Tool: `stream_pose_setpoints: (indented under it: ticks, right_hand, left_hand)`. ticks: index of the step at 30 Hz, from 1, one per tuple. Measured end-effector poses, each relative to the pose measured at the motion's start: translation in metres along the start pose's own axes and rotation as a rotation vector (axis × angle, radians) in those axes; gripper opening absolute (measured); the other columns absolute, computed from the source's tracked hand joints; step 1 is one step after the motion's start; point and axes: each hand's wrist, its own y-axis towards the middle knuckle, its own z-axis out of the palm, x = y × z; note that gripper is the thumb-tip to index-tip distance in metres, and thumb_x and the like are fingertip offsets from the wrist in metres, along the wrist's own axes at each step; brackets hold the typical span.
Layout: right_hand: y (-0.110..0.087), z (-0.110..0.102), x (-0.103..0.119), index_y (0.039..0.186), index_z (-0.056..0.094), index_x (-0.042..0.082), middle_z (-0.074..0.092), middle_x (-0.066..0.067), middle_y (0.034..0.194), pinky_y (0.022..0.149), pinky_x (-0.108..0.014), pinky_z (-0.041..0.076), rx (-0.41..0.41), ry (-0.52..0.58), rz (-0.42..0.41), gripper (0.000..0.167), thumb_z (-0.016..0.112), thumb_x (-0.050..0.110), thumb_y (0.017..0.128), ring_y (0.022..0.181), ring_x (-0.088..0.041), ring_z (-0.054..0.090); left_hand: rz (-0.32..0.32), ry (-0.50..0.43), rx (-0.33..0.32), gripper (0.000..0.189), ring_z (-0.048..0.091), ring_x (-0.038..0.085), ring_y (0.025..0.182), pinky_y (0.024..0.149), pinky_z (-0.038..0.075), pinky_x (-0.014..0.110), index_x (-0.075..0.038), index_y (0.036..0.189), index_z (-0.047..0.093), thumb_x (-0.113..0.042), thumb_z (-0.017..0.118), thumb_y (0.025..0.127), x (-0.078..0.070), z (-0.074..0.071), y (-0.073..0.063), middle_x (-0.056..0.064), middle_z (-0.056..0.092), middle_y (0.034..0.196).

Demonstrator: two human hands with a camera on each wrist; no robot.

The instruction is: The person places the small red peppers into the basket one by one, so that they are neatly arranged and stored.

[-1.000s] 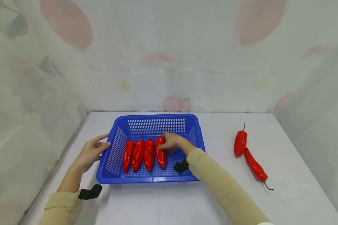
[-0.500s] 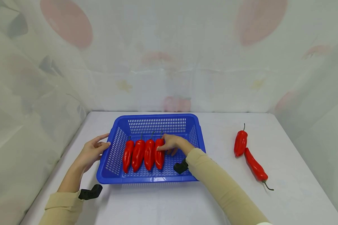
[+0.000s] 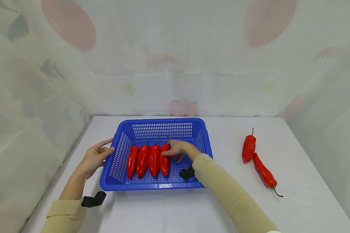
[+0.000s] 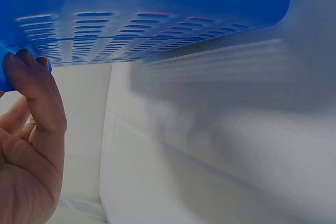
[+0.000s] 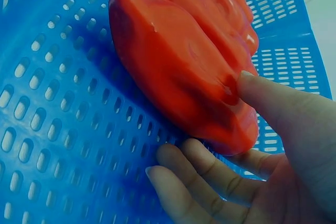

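Several long red peppers lie side by side in a blue plastic basket, stems toward the far wall. My right hand reaches in over the right side and holds the rightmost pepper. In the right wrist view the thumb rests on top of that pepper, and the index finger goes round its underside; the other fingers curl beside it over the mesh. At the basket's left edge my left hand grips the rim, thumb on top. The left wrist view shows its curled fingers at the rim.
Two more red peppers lie on the white table to the right: one points its stem away, the other lies slanted with its stem toward the near side. A pale patterned sheet encloses the back and sides.
The rightmost pepper in the basket has shifted slightly left, against its neighbour, with my right hand on it. The left hand and the basket have stayed put.
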Motion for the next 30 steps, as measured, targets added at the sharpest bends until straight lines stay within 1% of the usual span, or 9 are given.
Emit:
stream_pose_setpoints:
  ticks: [2,4,9,12,16,19,24,27,30]
  right_hand:
    - [0.001,-0.001,-0.001,0.132,0.036,0.005,0.056,-0.012,0.096,0.06,-0.035,0.057,0.011,0.019,0.002,0.065,0.065,0.036,0.084,0.078,-0.025,0.063]
    - [0.001,-0.002,0.0,0.131,0.038,0.004,0.055,-0.012,0.097,0.059,-0.035,0.056,0.007,0.033,0.01,0.064,0.066,0.036,0.083,0.077,-0.024,0.063]
    - [-0.002,-0.005,0.001,0.128,0.042,0.004,0.056,-0.012,0.099,0.064,-0.038,0.057,-0.023,0.025,0.001,0.055,0.063,0.032,0.086,0.083,-0.03,0.065]
    - [-0.005,-0.006,0.001,0.129,0.041,0.004,0.055,-0.012,0.099,0.067,-0.04,0.056,-0.035,0.008,-0.012,0.053,0.061,0.031,0.088,0.088,-0.032,0.065]
    - [-0.01,-0.009,0.003,0.131,0.041,0.003,0.056,-0.014,0.106,0.069,-0.041,0.056,-0.049,-0.015,-0.013,0.053,0.059,0.03,0.089,0.092,-0.032,0.064]
    - [-0.013,-0.013,0.004,0.131,0.043,0.004,0.056,-0.014,0.109,0.068,-0.04,0.056,-0.071,-0.037,-0.013,0.052,0.059,0.03,0.089,0.091,-0.031,0.065]
    - [-0.017,-0.02,0.007,0.128,0.046,0.004,0.058,-0.015,0.102,0.065,-0.038,0.057,-0.114,-0.075,-0.048,0.048,0.058,0.03,0.09,0.086,-0.03,0.065]
    - [-0.02,-0.024,0.009,0.128,0.046,0.004,0.06,-0.017,0.099,0.066,-0.039,0.057,-0.137,-0.094,-0.088,0.047,0.057,0.03,0.09,0.085,-0.032,0.064]
    - [-0.024,-0.028,0.012,0.129,0.046,0.004,0.06,-0.016,0.093,0.067,-0.039,0.057,-0.147,-0.118,-0.126,0.047,0.056,0.029,0.091,0.086,-0.033,0.064]
  left_hand:
    - [0.0,0.001,-0.001,0.065,0.065,0.016,0.083,0.073,0.056,0.037,-0.014,0.145,0.027,-0.041,0.052,0.092,0.0,0.0,0.0,0.022,0.056,0.109]
    - [0.0,0.003,-0.002,0.065,0.065,0.016,0.083,0.073,0.056,0.037,-0.014,0.145,0.027,-0.041,0.052,0.092,0.0,0.0,0.0,0.022,0.056,0.11]
    - [-0.005,-0.002,-0.002,0.066,0.065,0.016,0.083,0.073,0.056,0.037,-0.013,0.145,0.027,-0.041,0.052,0.092,0.0,0.0,0.0,0.022,0.056,0.109]
    - [-0.007,-0.003,-0.002,0.066,0.065,0.016,0.083,0.073,0.056,0.037,-0.013,0.145,0.026,-0.041,0.052,0.092,0.0,0.0,-0.001,0.022,0.056,0.11]
    - [-0.009,-0.001,-0.003,0.065,0.065,0.016,0.083,0.073,0.056,0.037,-0.013,0.145,0.027,-0.04,0.052,0.092,0.0,0.0,-0.001,0.022,0.056,0.11]
    - [-0.01,0.004,-0.005,0.065,0.065,0.016,0.084,0.074,0.056,0.037,-0.014,0.146,0.026,-0.04,0.052,0.092,0.0,0.0,0.0,0.022,0.055,0.11]
    - [-0.012,0.007,-0.006,0.065,0.065,0.016,0.084,0.074,0.056,0.036,-0.014,0.146,0.026,-0.041,0.052,0.092,0.0,0.0,-0.001,0.023,0.055,0.111]
    - [-0.013,0.007,-0.005,0.065,0.065,0.016,0.084,0.074,0.056,0.036,-0.014,0.146,0.026,-0.041,0.052,0.092,0.0,0.0,-0.001,0.023,0.055,0.111]
    - [-0.012,0.007,-0.002,0.065,0.065,0.016,0.084,0.074,0.056,0.036,-0.014,0.146,0.026,-0.041,0.052,0.092,0.0,-0.001,0.0,0.023,0.055,0.111]
